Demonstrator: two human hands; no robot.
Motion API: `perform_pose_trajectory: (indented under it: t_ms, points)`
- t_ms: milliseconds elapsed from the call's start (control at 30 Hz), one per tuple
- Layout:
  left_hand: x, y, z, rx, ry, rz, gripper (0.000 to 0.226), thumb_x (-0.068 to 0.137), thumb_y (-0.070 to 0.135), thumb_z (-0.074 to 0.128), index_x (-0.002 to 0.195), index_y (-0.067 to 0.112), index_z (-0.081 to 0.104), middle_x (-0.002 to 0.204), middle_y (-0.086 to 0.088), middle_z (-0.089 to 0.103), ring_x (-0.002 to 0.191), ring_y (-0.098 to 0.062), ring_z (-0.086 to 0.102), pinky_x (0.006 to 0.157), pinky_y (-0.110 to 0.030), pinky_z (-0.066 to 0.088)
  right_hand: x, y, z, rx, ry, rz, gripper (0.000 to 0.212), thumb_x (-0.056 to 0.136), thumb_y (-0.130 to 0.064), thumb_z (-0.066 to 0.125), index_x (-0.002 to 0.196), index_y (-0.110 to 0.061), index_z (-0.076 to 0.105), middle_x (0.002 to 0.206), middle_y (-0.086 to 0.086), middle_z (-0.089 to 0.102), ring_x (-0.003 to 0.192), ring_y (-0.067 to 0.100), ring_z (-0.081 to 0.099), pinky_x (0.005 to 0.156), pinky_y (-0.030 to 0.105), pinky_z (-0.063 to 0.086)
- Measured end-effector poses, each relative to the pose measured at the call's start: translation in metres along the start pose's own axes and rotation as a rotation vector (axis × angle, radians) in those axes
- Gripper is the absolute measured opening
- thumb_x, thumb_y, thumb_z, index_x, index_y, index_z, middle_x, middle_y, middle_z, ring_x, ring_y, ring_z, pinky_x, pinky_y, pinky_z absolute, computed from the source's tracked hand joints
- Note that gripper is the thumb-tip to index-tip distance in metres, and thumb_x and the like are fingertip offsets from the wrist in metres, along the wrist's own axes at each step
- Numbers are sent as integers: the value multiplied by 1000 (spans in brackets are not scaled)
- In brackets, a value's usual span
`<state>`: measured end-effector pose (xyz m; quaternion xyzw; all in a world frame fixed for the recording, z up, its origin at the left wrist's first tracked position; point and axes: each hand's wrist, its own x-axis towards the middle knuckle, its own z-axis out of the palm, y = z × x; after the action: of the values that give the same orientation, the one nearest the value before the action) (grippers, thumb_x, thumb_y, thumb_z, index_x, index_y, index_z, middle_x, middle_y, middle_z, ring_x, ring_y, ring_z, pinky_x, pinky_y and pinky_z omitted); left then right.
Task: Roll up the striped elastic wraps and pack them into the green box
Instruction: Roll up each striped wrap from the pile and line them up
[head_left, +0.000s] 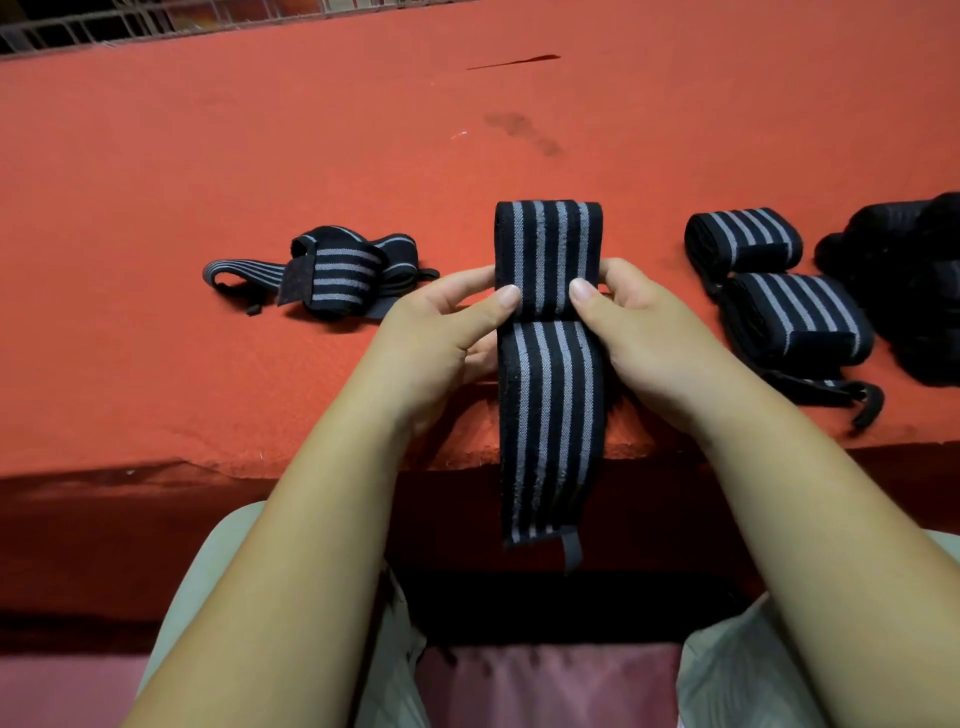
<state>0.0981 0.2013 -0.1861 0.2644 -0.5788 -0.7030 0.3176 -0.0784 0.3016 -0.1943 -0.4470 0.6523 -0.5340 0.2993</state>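
We are pinching the striped wrap (550, 395) between left hand (447, 322) and right hand (639, 332), thumbs pressing the fold, seemingly to start a tight roll; its tail is hanging below them off the desk (208, 156).

Informal hand-work bench, in a small workshop or a home; which of the two cannot be told. A stained red felt cloth (260, 156) covers the worktop. A metal grille (104, 28) runs along its far left edge, and striped wraps (743, 236) lie in batches left and right.

Knit elastic wrap (550, 395) — matt felt tabletop (260, 156).
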Motion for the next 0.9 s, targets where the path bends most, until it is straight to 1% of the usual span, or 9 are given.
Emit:
perform_pose_trajectory:
  t_ms: [67,167,333,467,533,633,733,833,900]
  points:
    - [-1,2,-2,46,-4,-17,33,105,10,67,138,8,69,112,-8,81,77,-13,78,78,-30,63,-2,-2,2,68,-22,-5,23,114,-32,52,135,-29,62,112,4,81,102,21,79,88,41,62]
    - [2,1,-6,76,0,14,35,102,3,68,137,9,68,120,-19,79,106,-33,79,88,-37,63,-2,-2,2,121,-58,-22,25,114,-31,53,138,-34,59,107,11,81,96,32,80,87,49,62]
    - [5,-3,-7,23,32,64,39,100,-8,66,137,5,67,125,-26,75,116,-42,75,104,-49,60,3,1,-2,217,-116,-26,35,112,-23,58,146,-35,61,69,-9,69,60,6,63,62,26,52]
    - [8,-5,-5,17,109,94,36,98,-4,71,132,6,71,122,-22,78,113,-43,76,107,-60,57,4,-1,1,313,-102,90,31,112,-27,56,140,-34,69,98,7,75,87,25,61,84,42,55]
    - [8,-5,-3,34,142,114,35,97,-2,74,130,8,73,121,-19,79,113,-39,77,108,-59,56,4,-4,0,357,-115,177,34,114,-41,49,134,-26,73,99,9,74,90,29,64,80,39,57]
    - [10,-7,-2,49,184,140,36,92,0,79,127,8,76,122,-16,79,116,-35,76,109,-56,56,1,-8,-4,371,-194,276,70,106,-74,31,132,-25,74,97,9,79,90,27,76,68,35,60]
    - [12,-11,0,88,208,176,36,87,4,84,122,12,80,124,-12,79,122,-33,74,111,-56,54,1,-9,-9,373,-274,272,88,98,-87,23,121,-22,78,85,4,70,81,23,66,70,37,51]
    - [10,-9,3,89,179,169,37,87,0,82,121,15,82,123,-10,80,122,-30,74,112,-54,54,2,-7,-6,373,-247,236,61,99,-80,42,115,-30,74,94,5,64,79,24,57,72,38,45]
    - [10,-8,3,87,167,153,39,88,-7,75,121,13,81,117,-10,81,107,-25,77,102,-44,59,1,-6,-4,368,-176,234,44,103,-63,54,114,-26,76,101,4,70,84,23,63,78,41,47]
